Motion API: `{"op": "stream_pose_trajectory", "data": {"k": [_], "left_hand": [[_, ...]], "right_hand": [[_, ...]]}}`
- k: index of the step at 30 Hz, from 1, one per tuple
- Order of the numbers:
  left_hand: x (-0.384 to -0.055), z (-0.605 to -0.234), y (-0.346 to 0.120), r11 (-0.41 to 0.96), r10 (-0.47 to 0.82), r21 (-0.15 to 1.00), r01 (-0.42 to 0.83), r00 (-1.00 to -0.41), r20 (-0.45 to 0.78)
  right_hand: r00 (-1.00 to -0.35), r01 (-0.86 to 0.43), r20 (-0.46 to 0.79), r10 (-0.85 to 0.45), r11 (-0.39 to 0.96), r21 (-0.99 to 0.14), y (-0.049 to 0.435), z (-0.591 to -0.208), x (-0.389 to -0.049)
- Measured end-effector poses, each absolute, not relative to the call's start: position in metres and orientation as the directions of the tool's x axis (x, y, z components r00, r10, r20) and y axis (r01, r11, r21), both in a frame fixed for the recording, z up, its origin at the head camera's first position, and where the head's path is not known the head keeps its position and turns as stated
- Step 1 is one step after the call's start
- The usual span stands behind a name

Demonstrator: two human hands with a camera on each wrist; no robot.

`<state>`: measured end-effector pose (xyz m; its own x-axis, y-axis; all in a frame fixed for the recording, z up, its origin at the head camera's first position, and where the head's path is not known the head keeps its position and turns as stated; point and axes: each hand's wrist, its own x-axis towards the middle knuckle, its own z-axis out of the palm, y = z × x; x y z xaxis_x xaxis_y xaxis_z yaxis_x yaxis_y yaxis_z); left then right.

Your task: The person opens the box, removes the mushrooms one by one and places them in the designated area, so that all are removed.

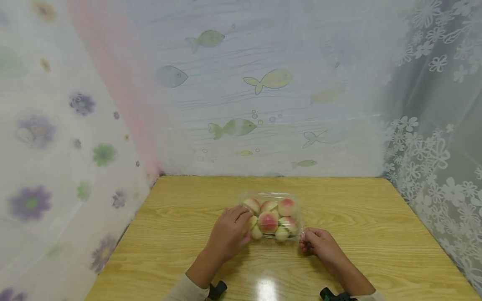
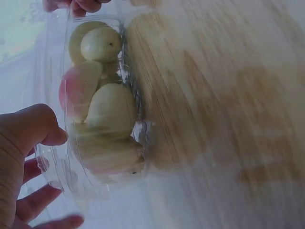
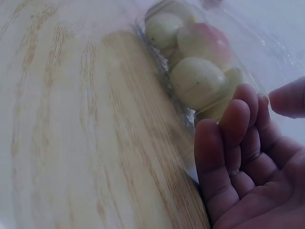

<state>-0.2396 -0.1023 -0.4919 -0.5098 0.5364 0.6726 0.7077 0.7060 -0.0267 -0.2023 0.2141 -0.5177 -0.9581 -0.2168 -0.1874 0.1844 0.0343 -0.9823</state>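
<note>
A clear plastic clamshell box (image 1: 271,195) full of pale yellow and pink peaches (image 1: 268,222) lies on the table in front of me. At its left end my left hand (image 1: 227,232) holds it, fingers over the lid and thumb at the front edge. The left wrist view shows that thumb (image 2: 52,133) bent against the lid's rim, with the other fingers spread around the corner. My right hand (image 1: 320,244) pinches the box's front right corner between thumb and index finger, its other fingers curled. In the right wrist view the peaches (image 3: 198,83) show through the box wall.
The wood-grain table (image 1: 180,188) extends around the box on all sides. Behind it hangs a pale curtain (image 1: 263,50) with fish drawings. Flowered curtains (image 1: 56,167) border the left and right sides. Dark wrist-camera mounts (image 1: 217,289) sit near both sleeves.
</note>
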Motion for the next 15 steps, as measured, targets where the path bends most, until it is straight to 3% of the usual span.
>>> {"op": "stream_pose_trajectory", "data": {"k": [15], "left_hand": [[-0.23,-0.499,-0.116,0.649,0.578,-0.071,0.758,-0.43,0.693]], "right_hand": [[-0.964,0.192,-0.192,-0.182,0.019,-0.981,0.215,-0.521,-0.202]]}}
